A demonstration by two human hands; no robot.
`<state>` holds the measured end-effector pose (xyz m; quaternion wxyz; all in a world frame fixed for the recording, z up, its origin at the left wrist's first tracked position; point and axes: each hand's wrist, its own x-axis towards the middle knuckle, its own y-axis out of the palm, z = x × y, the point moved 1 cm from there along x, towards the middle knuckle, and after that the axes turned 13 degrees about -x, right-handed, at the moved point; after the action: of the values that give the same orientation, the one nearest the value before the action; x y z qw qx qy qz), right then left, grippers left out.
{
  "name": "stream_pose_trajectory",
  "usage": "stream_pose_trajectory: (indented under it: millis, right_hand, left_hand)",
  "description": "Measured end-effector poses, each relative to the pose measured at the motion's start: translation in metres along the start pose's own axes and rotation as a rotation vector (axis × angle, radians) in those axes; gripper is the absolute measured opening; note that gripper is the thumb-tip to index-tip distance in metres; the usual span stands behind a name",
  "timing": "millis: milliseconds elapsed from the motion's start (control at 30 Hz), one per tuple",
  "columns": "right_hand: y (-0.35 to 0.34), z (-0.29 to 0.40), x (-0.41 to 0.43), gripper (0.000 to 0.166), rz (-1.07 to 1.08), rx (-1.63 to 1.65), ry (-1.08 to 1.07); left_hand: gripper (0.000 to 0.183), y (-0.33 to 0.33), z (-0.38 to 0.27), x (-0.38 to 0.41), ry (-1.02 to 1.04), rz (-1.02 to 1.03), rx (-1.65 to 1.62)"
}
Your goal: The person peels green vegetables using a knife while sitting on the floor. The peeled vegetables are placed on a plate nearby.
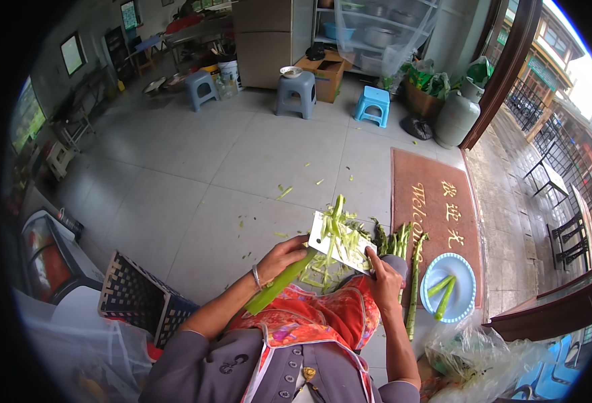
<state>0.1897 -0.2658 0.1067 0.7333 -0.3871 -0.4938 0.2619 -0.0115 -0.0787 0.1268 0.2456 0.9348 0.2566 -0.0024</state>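
My left hand grips a thick green stem, its lower end pointing towards my lap. In my right hand is a cleaver with a broad, pale blade; the blade lies across the upper end of the stem. Green peel strips cling about the blade, and more peelings lie on the floor below. Unpeeled leafy stems rest to the right of the blade, with one long stem apart from them. Two peeled pieces lean in a light blue basin.
A brown welcome mat lies by the doorway. Clear plastic bags sit at lower right, and a woven basket stands at left. Farther off are a blue stool, a grey stool bearing a bowl, and a gas cylinder.
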Motion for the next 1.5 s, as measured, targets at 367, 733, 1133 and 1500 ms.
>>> stream_pose_trajectory:
  millis: [367, 733, 1133, 1500]
  right_hand:
    - [0.023, -0.014, 0.003, 0.062, 0.155, 0.008, 0.035]
    - [0.013, -0.012, -0.01, 0.064, 0.134, 0.232, 0.264]
    - [0.01, 0.013, -0.016, 0.068, 0.077, 0.167, 0.179]
    - [0.011, 0.007, -0.01, 0.074, 0.01, 0.111, 0.217]
  left_hand:
    - [0.043, -0.012, 0.001, -0.004, -0.082, 0.03, -0.062]
    - [0.046, -0.002, 0.001, 0.0, -0.082, -0.004, -0.24]
    - [0.049, -0.002, 0.001, 0.0, -0.08, 0.046, -0.125]
    - [0.051, 0.011, -0.012, -0.007, -0.088, 0.095, -0.266]
